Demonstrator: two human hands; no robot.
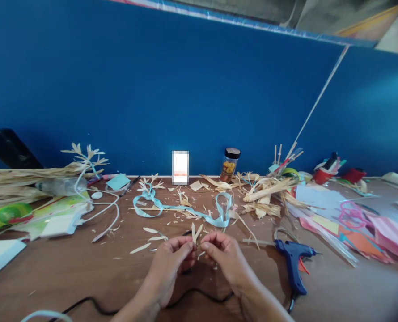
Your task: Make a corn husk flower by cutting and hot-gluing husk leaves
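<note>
In the head view, the table is brown and smooth. Dry, crinkly husks lie in a messy pile on the right. A shiny blue ribbon curls in loops behind the hands. Thin, flat petals lie near the left hand. A blue glue gun lies to the right, and a clear jar with a black lid stands at the back. A black cord runs under the arms. The left finger and thumb pinch a little petal bunch, in front of the ribbon. It is pale, with pointy strips spread like a V. The right hand is just beside it, thumb and finger close together; I can't tell if they hold anything.
</note>
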